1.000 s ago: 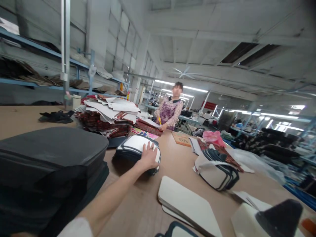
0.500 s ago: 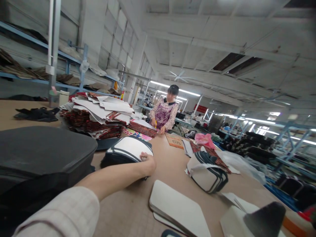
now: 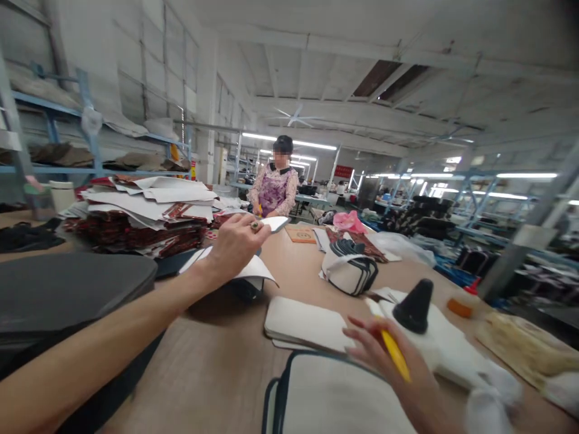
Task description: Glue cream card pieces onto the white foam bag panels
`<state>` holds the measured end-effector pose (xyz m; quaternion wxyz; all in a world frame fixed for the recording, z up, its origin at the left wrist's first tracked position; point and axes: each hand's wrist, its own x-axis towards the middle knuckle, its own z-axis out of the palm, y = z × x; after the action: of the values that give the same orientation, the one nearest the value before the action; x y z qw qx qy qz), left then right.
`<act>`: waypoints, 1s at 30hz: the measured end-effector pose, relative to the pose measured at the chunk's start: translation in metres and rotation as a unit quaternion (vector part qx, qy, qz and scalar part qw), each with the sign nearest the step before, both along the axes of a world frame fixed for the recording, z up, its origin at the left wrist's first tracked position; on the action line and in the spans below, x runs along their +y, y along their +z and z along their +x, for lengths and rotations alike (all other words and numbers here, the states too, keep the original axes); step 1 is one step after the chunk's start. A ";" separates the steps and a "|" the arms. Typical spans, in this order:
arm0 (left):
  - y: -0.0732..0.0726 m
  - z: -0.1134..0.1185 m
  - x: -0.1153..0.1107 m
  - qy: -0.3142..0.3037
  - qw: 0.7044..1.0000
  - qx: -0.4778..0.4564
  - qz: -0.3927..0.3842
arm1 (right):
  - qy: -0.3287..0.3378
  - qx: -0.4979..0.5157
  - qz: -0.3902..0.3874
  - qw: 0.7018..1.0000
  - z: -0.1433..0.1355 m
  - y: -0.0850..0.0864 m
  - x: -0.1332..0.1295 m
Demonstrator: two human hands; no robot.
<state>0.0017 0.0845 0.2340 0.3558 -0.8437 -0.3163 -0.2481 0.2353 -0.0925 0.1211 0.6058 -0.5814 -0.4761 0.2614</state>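
My left hand [image 3: 235, 247], with a ring on one finger, is closed on a white panel with a dark edge [image 3: 277, 223], lifted above the table. Under that hand lies a pile of curved white and dark panels [image 3: 257, 270]. My right hand [image 3: 384, 349] is blurred at the lower right. A yellow tool [image 3: 395, 355] sits in it, its tip hidden, while its fingers reach toward a stack of flat off-white boards [image 3: 307, 322]. Nearest me is a stack of off-white panels with dark-green borders [image 3: 335, 392].
A black cone [image 3: 415, 306] stands on white material at the right, near an orange bottle with a red cap [image 3: 464, 304]. Bundled panels [image 3: 348, 271] lie beyond. A tall stack of sheets [image 3: 149, 211] and a dark case [image 3: 72, 289] flank the left. A co-worker [image 3: 275, 181] stands across the table.
My left hand has risen from the curved panel pile with a white panel in it. My right hand with the yellow tool has come into view. The view has turned right.
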 end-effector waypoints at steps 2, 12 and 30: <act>-0.009 0.010 -0.038 -0.110 0.990 0.000 0.087 | 0.083 0.161 0.002 0.984 -0.018 0.022 0.012; -0.054 0.032 -0.105 -0.291 0.955 -0.048 0.021 | -0.030 0.219 0.126 0.967 -0.021 0.053 0.000; -0.171 0.026 -0.128 -0.407 0.869 0.021 -0.279 | -0.257 -0.225 -0.114 0.933 0.074 -0.092 -0.102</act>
<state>0.0272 -0.0434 0.0631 -0.0206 -0.9668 0.0066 -0.2545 0.3095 -0.1949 0.0294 0.4585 -0.7929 -0.4011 0.0114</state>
